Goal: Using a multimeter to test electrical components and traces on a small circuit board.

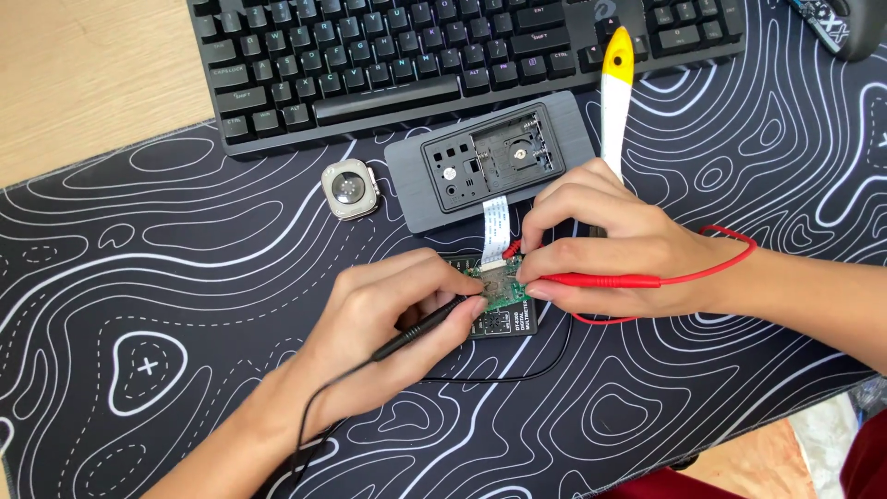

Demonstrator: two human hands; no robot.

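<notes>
My left hand grips a black test probe whose tip rests on a small green circuit board. My right hand holds a red test probe with its red lead looping to the right; its tip touches the board's upper edge near a white ribbon cable. The board lies on a small black meter-like device. The ribbon cable runs up to a grey opened case showing its black inner frame.
A black keyboard lies across the top. A square watch body sits left of the grey case. A white and yellow tool stands right of it. A black patterned desk mat covers the wooden desk.
</notes>
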